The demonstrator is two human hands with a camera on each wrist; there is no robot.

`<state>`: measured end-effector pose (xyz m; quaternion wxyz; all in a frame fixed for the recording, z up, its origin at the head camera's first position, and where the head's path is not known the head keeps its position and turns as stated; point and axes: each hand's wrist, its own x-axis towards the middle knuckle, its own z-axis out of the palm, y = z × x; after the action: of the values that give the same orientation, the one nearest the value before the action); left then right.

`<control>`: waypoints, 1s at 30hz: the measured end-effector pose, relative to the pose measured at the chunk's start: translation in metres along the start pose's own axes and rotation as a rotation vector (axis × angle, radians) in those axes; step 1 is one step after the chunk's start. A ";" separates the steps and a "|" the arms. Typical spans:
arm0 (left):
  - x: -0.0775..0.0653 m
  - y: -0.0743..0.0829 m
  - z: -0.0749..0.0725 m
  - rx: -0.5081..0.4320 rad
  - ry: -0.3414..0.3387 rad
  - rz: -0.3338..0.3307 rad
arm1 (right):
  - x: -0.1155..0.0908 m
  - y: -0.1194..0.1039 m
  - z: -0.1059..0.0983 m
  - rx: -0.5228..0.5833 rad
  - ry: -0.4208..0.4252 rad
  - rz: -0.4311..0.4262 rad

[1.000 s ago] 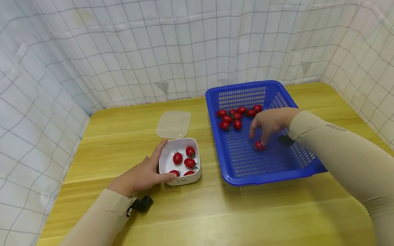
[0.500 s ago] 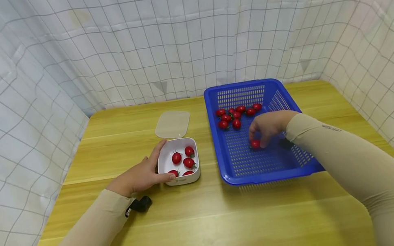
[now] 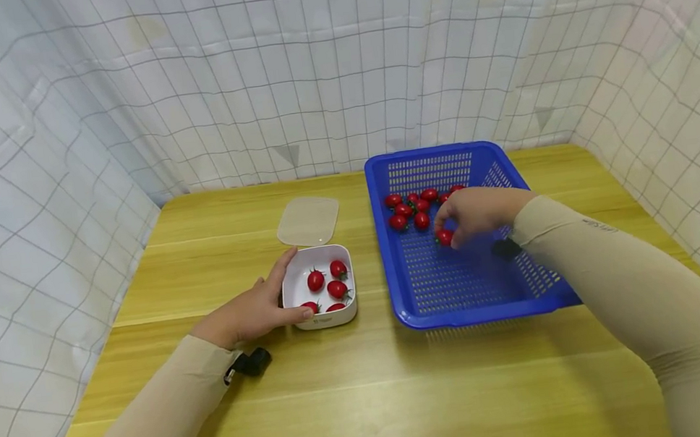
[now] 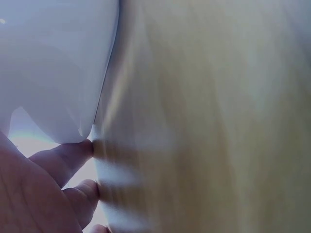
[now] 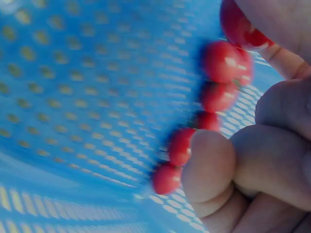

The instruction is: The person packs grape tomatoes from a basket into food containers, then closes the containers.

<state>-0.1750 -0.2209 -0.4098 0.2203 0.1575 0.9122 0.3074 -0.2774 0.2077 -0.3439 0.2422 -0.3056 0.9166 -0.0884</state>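
In the head view, my left hand point(image 3: 255, 310) holds a small white box point(image 3: 336, 318) at its left side, thumb at the near rim and index finger along the far corner. Several red cherry tomatoes point(image 3: 315, 280) lie inside the box. The left wrist view shows fingertips point(image 4: 80, 148) against the box's wall. To the right, my right hand point(image 3: 479, 210) reaches into a blue plastic basket point(image 3: 467, 316) and pinches one cherry tomato point(image 3: 445, 237) between thumb and fingers. This tomato also shows at the top of the right wrist view, partly covered by the thumb.
More cherry tomatoes point(image 3: 403, 210) cluster in the basket's far left part, some hidden behind the right hand. Beyond the box, a flat translucent lid point(image 3: 309, 221) lies on the wooden table point(image 3: 361, 414). White checked curtains point(image 3: 331, 68) surround the table at the back and sides.
My right hand has taken hold of a cherry tomato in the basket and carried it away from me and slightly left, towards the cluster. The left hand and box have stayed put.
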 end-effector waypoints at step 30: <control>0.003 -0.002 -0.001 -0.062 -0.016 0.008 | 0.032 -0.155 -0.060 -0.077 0.130 -0.236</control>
<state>-0.1788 -0.2218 -0.4112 0.2310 0.1566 0.8999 0.3350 -0.2491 0.0655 -0.2560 0.1582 -0.4142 0.8907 -0.1007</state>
